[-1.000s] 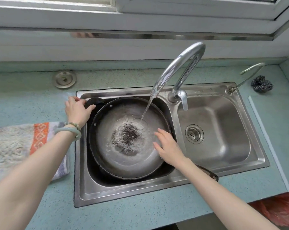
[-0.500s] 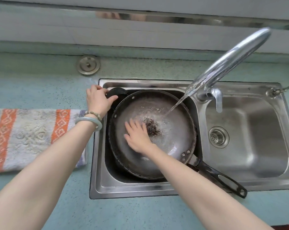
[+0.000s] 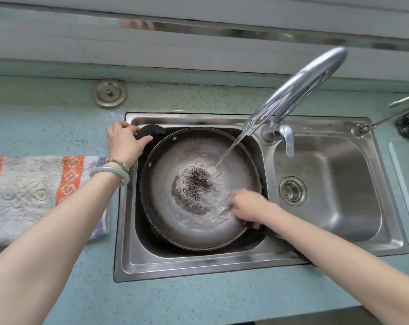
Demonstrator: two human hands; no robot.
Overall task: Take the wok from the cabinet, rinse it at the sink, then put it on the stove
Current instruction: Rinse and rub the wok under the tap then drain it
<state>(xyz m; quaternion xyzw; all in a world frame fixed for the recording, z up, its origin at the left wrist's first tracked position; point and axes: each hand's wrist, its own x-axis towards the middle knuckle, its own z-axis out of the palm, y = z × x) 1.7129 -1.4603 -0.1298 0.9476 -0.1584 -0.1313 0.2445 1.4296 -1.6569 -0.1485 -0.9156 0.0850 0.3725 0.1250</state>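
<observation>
Wok (image 3: 198, 191) sits in the sink's (image 3: 198, 261) left basin; the right hand (image 3: 247, 205), blurred, grip unclear, has swept from centre to right wall, left hand (image 3: 125, 141) clasping the helper handle (image 3: 149, 133): rinsing continues.

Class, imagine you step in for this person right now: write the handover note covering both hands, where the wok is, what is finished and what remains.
Left hand: gripping the wok's small black helper handle at the far left rim, steadying it.
Right hand: empty and blurred, inside the wok, rubbing the wet near-right wall.
Wok: sitting in the left basin of the sink; the faucet is running into it, and a dark patch shows at the centre.
Done: wok is out of the cabinet and at the sink.
Left: finish rinsing, tip out the water, shut off the faucet, carry the wok to the stove, which is not in view.
</observation>
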